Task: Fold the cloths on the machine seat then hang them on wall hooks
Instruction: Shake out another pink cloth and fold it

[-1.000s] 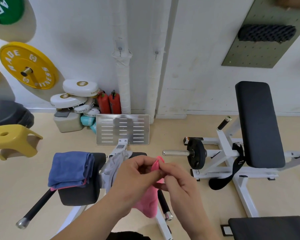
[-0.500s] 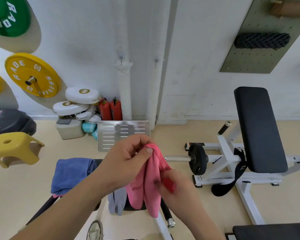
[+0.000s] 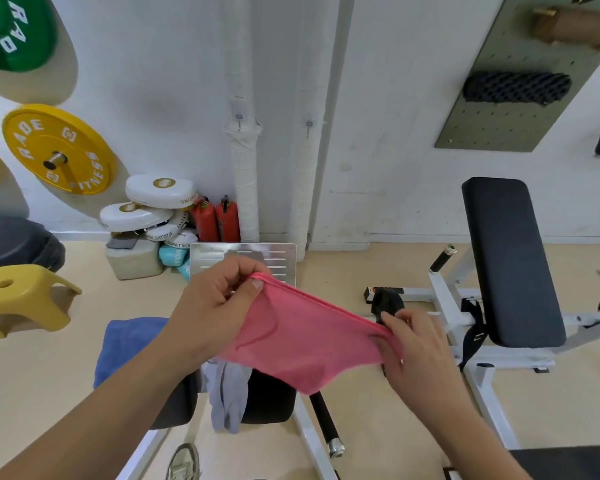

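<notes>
The pink cloth [image 3: 302, 341] hangs spread above the seat [image 3: 267, 400]. The left hand [image 3: 215, 306] pinches its left top corner and the right hand [image 3: 413, 348] its right. Folding seems just begun; next, the corners must meet evenly. A blue cloth [image 3: 129, 344] and a grey cloth [image 3: 227, 393] lie near.

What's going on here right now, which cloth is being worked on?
A person holds the pink cloth spread in the air above the seat. The left hand pinches its upper corner and the right hand pinches the other end. A blue cloth, apparently folded, lies on the seat's left side, and a grey cloth hangs crumpled over its front edge. The two hooks on the wall hold nothing, so no cloth is hung yet.
</notes>
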A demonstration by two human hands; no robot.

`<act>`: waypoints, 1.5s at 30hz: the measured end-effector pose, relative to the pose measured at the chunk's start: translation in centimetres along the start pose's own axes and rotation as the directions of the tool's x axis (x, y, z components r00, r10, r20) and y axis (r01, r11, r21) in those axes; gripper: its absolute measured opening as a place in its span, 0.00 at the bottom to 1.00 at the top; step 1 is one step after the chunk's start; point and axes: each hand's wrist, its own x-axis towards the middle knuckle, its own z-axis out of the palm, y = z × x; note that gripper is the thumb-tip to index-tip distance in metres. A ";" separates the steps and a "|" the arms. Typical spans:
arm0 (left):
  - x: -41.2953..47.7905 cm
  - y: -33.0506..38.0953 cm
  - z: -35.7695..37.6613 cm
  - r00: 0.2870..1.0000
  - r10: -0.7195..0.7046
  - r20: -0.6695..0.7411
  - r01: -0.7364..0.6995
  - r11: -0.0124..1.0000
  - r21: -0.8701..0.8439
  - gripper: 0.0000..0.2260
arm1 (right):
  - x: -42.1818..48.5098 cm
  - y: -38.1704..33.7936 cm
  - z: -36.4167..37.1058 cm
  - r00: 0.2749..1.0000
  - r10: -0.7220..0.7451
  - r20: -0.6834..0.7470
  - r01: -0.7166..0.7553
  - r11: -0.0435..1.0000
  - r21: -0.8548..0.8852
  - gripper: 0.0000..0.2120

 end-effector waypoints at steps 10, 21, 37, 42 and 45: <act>0.9 -0.4 -0.6 0.994 -0.007 -0.106 -0.007 0.991 -0.137 0.10 | 5.8 -1.3 -14.0 0.944 0.107 0.313 -0.235 0.883 0.406 0.07; 0.7 -2.3 1.0 0.856 -0.512 -0.073 0.481 0.841 -0.248 0.10 | 4.3 -2.1 -3.7 0.782 0.511 0.356 -0.536 0.262 0.802 0.13; -5.2 1.5 7.3 0.990 -0.141 0.016 0.140 0.949 -0.282 0.11 | -1.4 -14.5 -1.5 0.932 0.250 0.263 -0.348 0.409 0.844 0.18; -5.2 1.1 6.6 0.992 -0.126 0.024 0.127 0.954 -0.270 0.17 | -1.4 -14.6 -1.0 0.862 0.250 0.440 -0.479 0.121 0.870 0.23; -5.1 0.8 6.3 0.988 -0.156 0.016 0.156 0.960 -0.232 0.14 | -0.6 -13.2 -1.0 0.880 0.119 0.460 -0.475 0.227 0.850 0.17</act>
